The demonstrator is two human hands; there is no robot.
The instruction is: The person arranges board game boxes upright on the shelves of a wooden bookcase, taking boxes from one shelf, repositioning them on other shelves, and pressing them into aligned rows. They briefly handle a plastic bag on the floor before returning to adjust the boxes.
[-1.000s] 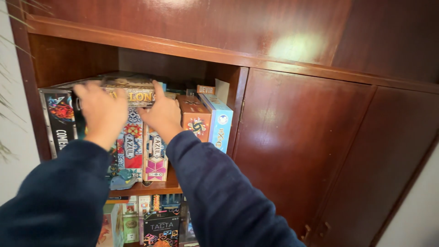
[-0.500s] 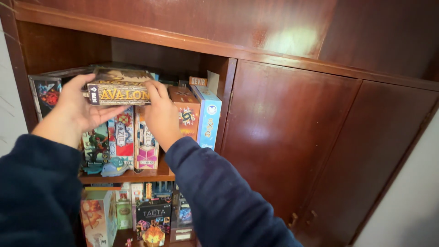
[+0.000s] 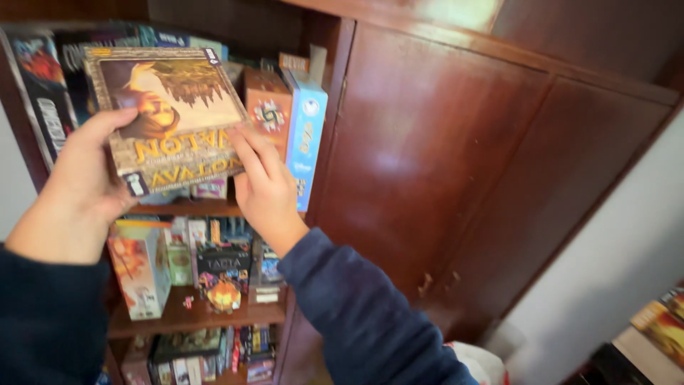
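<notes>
Both hands, left hand (image 3: 78,189) & right hand (image 3: 265,187), grip game box (image 3: 167,117) by shelf (image 3: 206,208) w/ boxed games.

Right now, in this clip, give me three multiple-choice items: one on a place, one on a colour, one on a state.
1. Where is the tan game box?
A. Held in front of the shelves
B. Lying on the floor
C. Behind the cabinet door

2. What colour is the upright box at the right end of the top shelf row?
A. Black
B. Light blue
C. Green

3. How is the tall wooden cabinet door?
A. Wide open
B. Taken off
C. Shut

Answers:
1. A, as the left hand and right hand grip its two sides.
2. B, as its front face is pale blue.
3. C, as its panel lies flush with the frame.
</notes>
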